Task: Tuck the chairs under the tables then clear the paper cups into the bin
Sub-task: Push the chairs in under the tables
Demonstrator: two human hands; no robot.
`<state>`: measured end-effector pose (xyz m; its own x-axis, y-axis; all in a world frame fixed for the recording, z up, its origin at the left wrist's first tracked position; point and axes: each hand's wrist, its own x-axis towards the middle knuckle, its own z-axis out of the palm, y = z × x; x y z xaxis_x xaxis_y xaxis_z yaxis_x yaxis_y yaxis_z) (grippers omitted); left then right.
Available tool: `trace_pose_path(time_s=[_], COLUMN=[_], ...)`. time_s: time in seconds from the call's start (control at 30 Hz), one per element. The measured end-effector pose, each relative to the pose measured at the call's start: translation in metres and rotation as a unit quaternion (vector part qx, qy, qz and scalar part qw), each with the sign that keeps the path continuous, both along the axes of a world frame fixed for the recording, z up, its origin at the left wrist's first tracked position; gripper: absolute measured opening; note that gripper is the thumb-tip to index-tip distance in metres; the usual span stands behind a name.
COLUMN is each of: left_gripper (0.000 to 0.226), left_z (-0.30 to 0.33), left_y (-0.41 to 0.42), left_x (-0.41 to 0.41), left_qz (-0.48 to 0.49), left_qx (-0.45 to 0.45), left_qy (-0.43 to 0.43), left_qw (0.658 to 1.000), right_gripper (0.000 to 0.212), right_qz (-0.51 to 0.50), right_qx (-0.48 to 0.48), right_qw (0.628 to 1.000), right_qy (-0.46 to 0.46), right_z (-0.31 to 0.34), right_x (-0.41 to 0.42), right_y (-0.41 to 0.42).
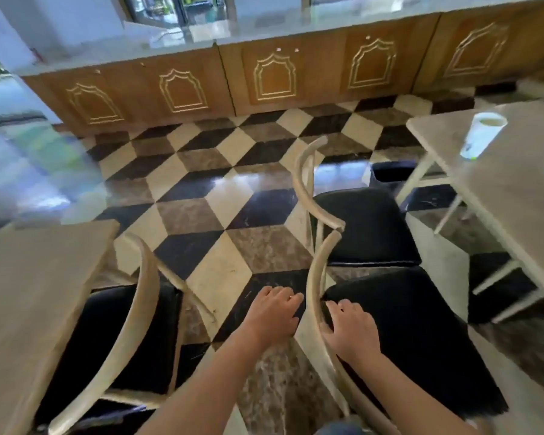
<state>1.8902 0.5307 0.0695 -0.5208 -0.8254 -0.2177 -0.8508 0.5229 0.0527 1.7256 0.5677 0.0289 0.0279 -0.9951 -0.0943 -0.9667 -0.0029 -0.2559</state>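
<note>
Two cream-framed chairs with black seats stand side by side left of the right table (522, 196), seats facing it. My right hand (352, 332) lies over the curved backrest of the near chair (421, 340), thumb hooked on the rail. My left hand (274, 315) is open on the rail's outer side, fingertips touching it. The far chair (365, 224) stands just beyond. A white paper cup (482, 136) sits upright near the right table's far corner. A black bin (390, 174) stands on the floor by that corner. A third chair (107, 340) sits with its seat partly under the left table (29, 293).
A checkered tile aisle (220, 208) runs between the two tables. A long counter with wooden cabinet doors (274, 76) closes off the far side. White table legs (496, 277) stand beyond the chair seats on the right.
</note>
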Motion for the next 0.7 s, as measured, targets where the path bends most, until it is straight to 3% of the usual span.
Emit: trace_pose_path(time_s=[0.33,0.57,0.7], left_gripper=[0.043,0.045,0.043], left_z=[-0.025,-0.050,-0.060], left_y=[-0.066,-0.093,-0.104], left_x=[-0.045,-0.057,-0.047], left_qz=[-0.211,-0.356,-0.431], left_qx=[0.036,0.077,0.103], left_qy=[-0.014,-0.016,-0.022], left_qw=[0.977,0.931,0.896], right_gripper=[0.044,0.048,0.050], right_qz=[-0.143,-0.267,-0.321], right_qx=[0.064,0.095,0.147], right_qw=[0.987,0.959,0.934], right_qy=[0.033,0.021,-0.052], right_z=[-0.021,-0.043,-0.043], right_x=[-0.018,-0.001,0.028], right_y=[0.006,0.023,0.026])
